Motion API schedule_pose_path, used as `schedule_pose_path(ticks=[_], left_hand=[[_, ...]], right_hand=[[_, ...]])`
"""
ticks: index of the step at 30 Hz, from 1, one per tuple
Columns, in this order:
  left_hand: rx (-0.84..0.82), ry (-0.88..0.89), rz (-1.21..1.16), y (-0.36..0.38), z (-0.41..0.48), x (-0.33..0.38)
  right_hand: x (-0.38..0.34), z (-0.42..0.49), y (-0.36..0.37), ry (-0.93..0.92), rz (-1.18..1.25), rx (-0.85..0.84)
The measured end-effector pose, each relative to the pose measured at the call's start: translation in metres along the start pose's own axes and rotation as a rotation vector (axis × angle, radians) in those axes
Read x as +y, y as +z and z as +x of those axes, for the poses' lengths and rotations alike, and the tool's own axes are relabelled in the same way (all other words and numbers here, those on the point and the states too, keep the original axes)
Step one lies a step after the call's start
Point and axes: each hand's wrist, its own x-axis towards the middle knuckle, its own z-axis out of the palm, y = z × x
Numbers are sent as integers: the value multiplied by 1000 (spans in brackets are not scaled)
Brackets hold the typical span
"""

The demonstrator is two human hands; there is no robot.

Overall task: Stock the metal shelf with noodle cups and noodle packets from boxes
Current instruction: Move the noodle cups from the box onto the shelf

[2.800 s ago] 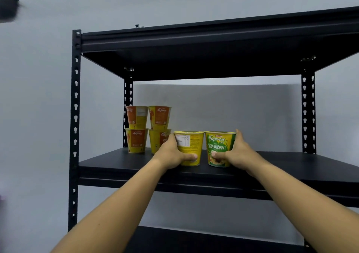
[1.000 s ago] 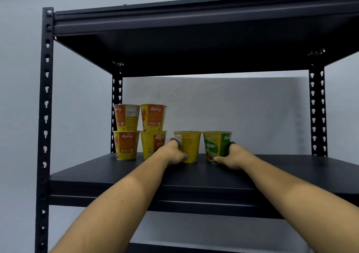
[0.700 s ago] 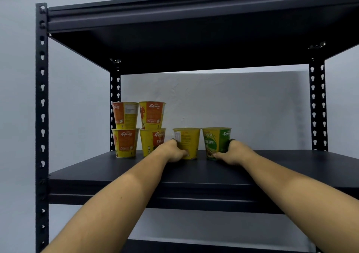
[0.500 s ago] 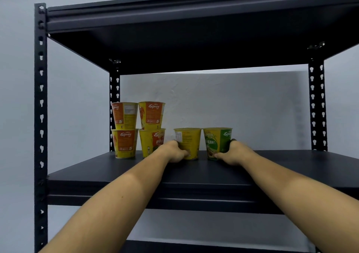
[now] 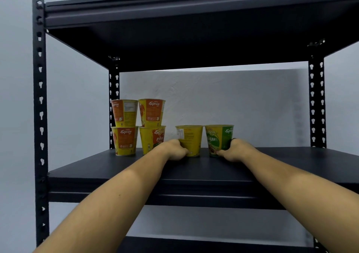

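shelf point(image 5: 116, 167): black metal, seen from a little below. the middle board carries six noodle cups, all upright, set toward the back and left of centre.

left stack point(image 5: 124, 126): two orange-and-yellow cups, one on the other, at the back left corner by the rear post point(image 5: 114, 97).

right stack point(image 5: 152, 125): two more of the same kind, one on the other, just beside the left stack. the lower cup reads "ayam".

yellow cup point(image 5: 191, 136): stands on the board to the right of the right stack, with a small gap between. its printed panel faces out.

green cup point(image 5: 218, 136): stands just beside the yellow cup, on its right. whether the rims touch cannot be told.

left hand point(image 5: 174, 149): curled round the lower left side of the yellow cup, thumb across the front near the base, gripping it.

right hand point(image 5: 236, 149): curled round the lower right side of the green cup, thumb at the front near the base, gripping it.

forearms: both bare, reaching over the front edge of the board.

top board point(image 5: 194, 39): dark underside overhead.

front post point(image 5: 39, 107): on the left, with keyhole slots.

wall point(image 5: 233, 101): pale grey, behind the shelf.
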Motion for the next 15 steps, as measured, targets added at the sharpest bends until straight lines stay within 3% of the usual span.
schedule_pose_path(ticks=[5,15], left_hand=[[-5,27,65,-7,-14,1],[-61,116,145,-7,-76,2]], right_hand=[[-9,-9,-1,17,-253,-3],[-23,-78,-20,-161,-269,-149]])
